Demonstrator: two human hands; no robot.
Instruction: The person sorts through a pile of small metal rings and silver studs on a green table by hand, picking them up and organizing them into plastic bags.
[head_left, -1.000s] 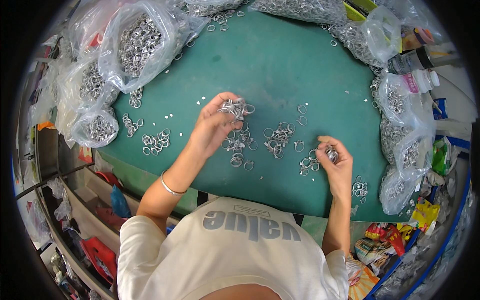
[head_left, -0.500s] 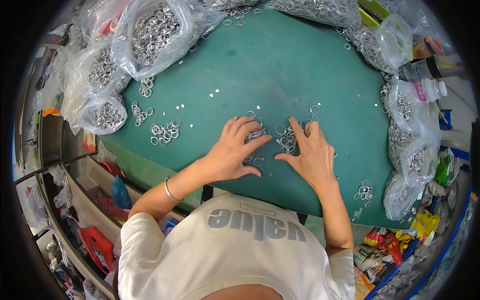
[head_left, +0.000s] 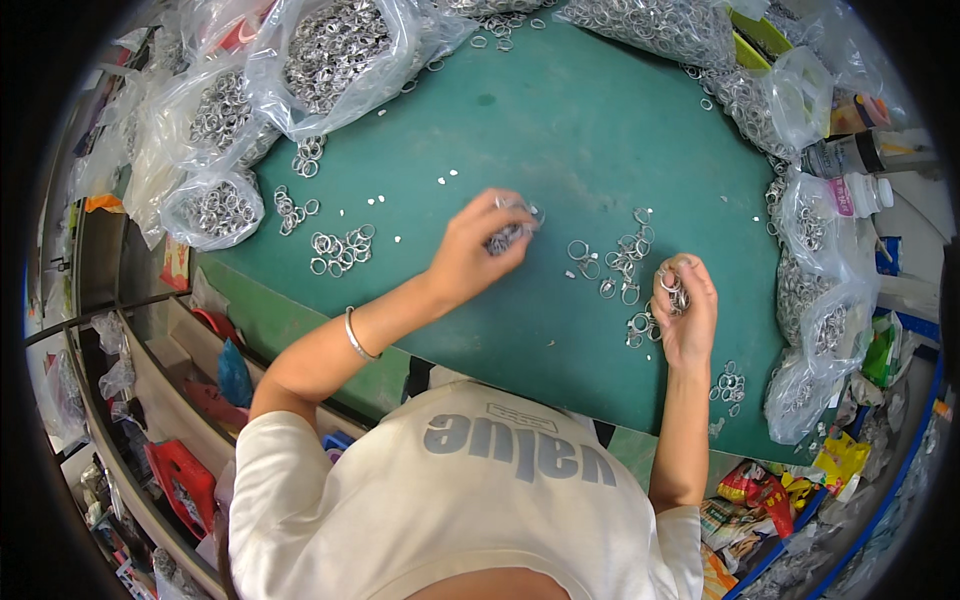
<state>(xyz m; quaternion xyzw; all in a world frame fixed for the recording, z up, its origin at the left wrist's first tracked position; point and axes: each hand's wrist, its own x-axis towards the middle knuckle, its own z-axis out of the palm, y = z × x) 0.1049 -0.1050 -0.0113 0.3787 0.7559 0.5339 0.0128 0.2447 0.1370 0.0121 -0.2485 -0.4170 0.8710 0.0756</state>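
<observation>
My left hand (head_left: 468, 252) is raised over the middle of the green tabletop (head_left: 510, 130), fingers curled around a clump of silver metal rings (head_left: 508, 238). To its right my right hand (head_left: 692, 325) is turned partly palm up, its fingers bent over more rings (head_left: 676, 292). Between the hands a loose scatter of rings (head_left: 630, 250) lies on the table. A few rings (head_left: 640, 326) rest against the side of my right hand. How many rings each hand holds is hidden by the fingers.
Clear plastic bags of rings (head_left: 335, 55) line the left, far and right edges. Small ring piles lie at the left (head_left: 343, 250) and near right (head_left: 729, 385). White chips (head_left: 447, 177) dot the surface. A white-capped bottle (head_left: 858, 194) stands at the right; open drawers (head_left: 180, 365) flank the lower left.
Both hands were spread over rings on the table. Each has gathered rings and closed on them; the left has lifted away from me, the right has moved right and turned over.
</observation>
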